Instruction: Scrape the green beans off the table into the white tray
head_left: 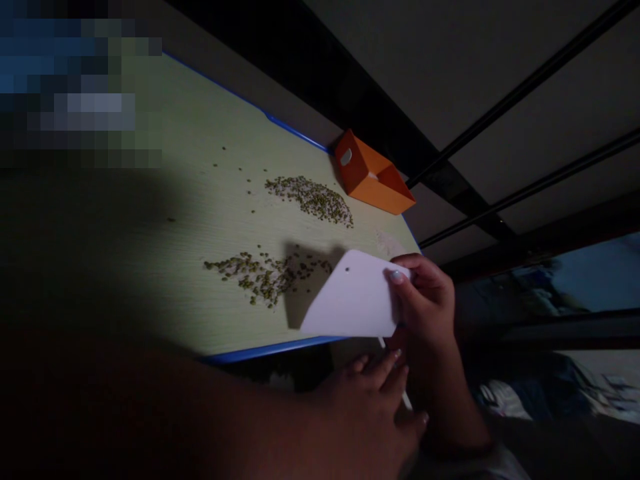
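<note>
My right hand (pixel 425 293) pinches a white flat plastic scraper (pixel 357 297) by its right edge, thumb on top. The scraper is tilted above the table's near edge and casts a shadow on the surface. On its face shows a small dark dot, a bean or a hole; I cannot tell which. Just beyond lies a loose pile of small green beans (pixel 265 277), partly in shadow. A denser pile of green beans (pixel 313 199) with pale grains among them sits farther back. My left hand (pixel 375 407) hovers below the table edge, fingers stretched out and apart, near my right wrist.
The pale green table (pixel 190 140) has a blue rim. An open orange box (pixel 383 190) stands at its far right edge. A few stray beans and a patch of pale grains (pixel 385 241) are scattered about. A dark-framed wall rises behind; a blurred area covers the upper left.
</note>
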Tool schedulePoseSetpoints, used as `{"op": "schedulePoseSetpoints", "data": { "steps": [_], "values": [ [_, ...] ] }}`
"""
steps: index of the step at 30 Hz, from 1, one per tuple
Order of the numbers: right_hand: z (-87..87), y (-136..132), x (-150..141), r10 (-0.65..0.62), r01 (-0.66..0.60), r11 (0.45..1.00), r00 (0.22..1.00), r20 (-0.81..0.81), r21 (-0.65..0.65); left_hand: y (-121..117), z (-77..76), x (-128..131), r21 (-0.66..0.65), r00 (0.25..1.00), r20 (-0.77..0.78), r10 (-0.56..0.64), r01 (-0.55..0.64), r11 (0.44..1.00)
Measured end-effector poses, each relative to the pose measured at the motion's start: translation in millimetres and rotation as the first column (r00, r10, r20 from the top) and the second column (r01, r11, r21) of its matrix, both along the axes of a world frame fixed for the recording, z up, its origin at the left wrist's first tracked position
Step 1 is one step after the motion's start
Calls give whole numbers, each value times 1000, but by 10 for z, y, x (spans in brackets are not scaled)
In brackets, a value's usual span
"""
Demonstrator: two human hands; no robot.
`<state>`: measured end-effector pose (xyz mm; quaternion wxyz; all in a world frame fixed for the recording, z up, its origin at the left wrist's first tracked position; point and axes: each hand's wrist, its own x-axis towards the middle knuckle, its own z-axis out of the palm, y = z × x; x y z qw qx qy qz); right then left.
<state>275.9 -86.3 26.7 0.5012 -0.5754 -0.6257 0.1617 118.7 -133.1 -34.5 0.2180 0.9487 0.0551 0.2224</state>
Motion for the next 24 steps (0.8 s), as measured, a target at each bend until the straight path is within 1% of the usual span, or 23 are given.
{"op": "schedulePoseSetpoints", "data": {
  "steps": [2,5,7,8,9,10,11,12,13,14,16,18,20,22,24],
  "values": [
    [17,-69,69,-133,135,988,990,-38,73,15,5,10,5,1000,-6,-15,15,1000],
    [29,-218,142,-296,301,941,954,-56,153,36,20,14,14,999,-16,-29,29,999],
    [10,-345,158,-364,358,908,931,-14,216,39,30,9,20,1000,-11,-23,23,1000],
    [-9,-414,159,-384,365,892,923,21,268,37,32,5,25,1000,-6,-13,14,1000],
    [-32,-485,155,-383,341,883,921,77,321,34,32,2,33,1000,1,-3,3,999],
    [-55,-555,148,-361,286,879,922,139,382,29,29,-1,42,1000,10,5,-5,999],
    [-74,-621,136,-333,223,876,921,203,427,23,26,-3,52,1000,21,17,-18,998],
    [-87,-680,118,-284,137,886,915,286,443,19,21,-5,62,999,37,26,-29,998],
    [-92,-730,94,-226,47,904,896,381,426,15,16,-5,64,998,49,32,-35,997],
    [-88,-768,63,-165,-30,927,861,480,374,14,12,-3,62,998,56,27,-30,998],
    [-57,-802,-23,-59,-152,950,768,638,271,17,6,4,43,1000,25,-10,9,999],
    [-8,-787,-124,-14,-237,936,712,702,259,28,2,18,29,996,-52,-71,72,997],
    [35,-744,-216,31,-299,921,696,717,250,42,-6,31,36,989,-103,-102,107,994],
    [54,-695,-272,51,-326,913,689,723,246,56,-18,34,50,989,-106,-100,106,993],
    [40,-655,-284,22,-346,893,673,739,288,68,-32,22,66,991,-99,-94,100,993]
  ]
}}
